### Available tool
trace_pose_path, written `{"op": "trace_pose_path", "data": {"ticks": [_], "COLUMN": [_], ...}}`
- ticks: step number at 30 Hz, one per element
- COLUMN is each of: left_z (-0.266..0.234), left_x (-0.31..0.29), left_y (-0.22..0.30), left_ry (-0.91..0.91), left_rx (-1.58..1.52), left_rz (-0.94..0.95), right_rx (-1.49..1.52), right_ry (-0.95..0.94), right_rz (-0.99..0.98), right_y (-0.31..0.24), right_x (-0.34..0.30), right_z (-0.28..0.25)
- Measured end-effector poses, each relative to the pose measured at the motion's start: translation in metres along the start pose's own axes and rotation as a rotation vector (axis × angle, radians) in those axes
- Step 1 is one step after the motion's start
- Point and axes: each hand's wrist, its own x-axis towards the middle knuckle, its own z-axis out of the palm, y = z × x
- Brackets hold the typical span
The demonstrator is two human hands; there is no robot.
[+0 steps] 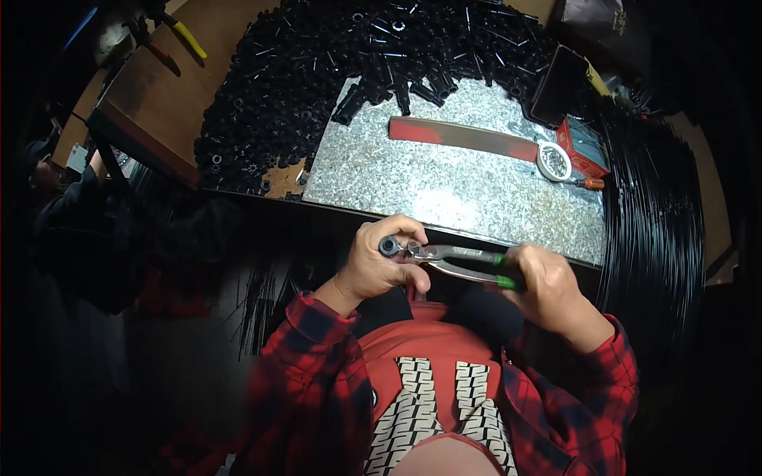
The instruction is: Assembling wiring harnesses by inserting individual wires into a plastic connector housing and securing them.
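Just off the bench's front edge, my left hand (369,266) is closed around a black cylindrical part (388,246) whose round, hollow end faces up. My right hand (548,285) grips the green handles of a pair of metal pliers (468,254). The plier jaws reach to the black part, beside my left fingers and thumb. Whether the jaws bite on anything there is too small to tell. Most of the black part is hidden in my left palm.
A large heap of black cylindrical parts (278,87) covers the back of the bench. On the speckled metal sheet (381,174) lie a worn red bar (468,139), a white round dish (553,161) and a red box (587,151). Long black rods (651,222) hang over the right side.
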Motion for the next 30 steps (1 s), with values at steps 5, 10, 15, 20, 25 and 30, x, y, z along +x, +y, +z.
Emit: {"op": "trace_pose_path", "data": {"ticks": [5, 10, 15, 20, 25, 30], "left_z": [0.0, 0.001, -0.001, -0.003, -0.007, -0.007], "left_x": [-0.001, -0.001, 0.001, 0.001, 0.004, 0.008], "left_y": [0.003, 0.002, 0.007, 0.008, 0.012, 0.017], "left_ry": [-0.141, -0.105, -0.053, -0.258, -0.138, -0.099], "left_rx": [0.011, 0.083, 0.096, -0.015, 0.024, -0.05], "left_rz": [0.034, 0.136, 0.063, 0.074, 0.014, 0.008], "right_rx": [1.601, 0.883, 0.101, 1.53, 0.533, 0.526], "right_ry": [-0.804, -0.607, 0.021, -0.771, -0.258, -0.21], "right_rz": [0.775, 0.487, 0.019, 0.784, 0.315, 0.286], "right_y": [-0.009, -0.022, -0.017, -0.005, -0.024, -0.004], "right_x": [-0.012, -0.002, -0.01, -0.025, -0.011, -0.014], "right_z": [0.013, -0.002, 0.007, 0.009, 0.004, 0.012]}}
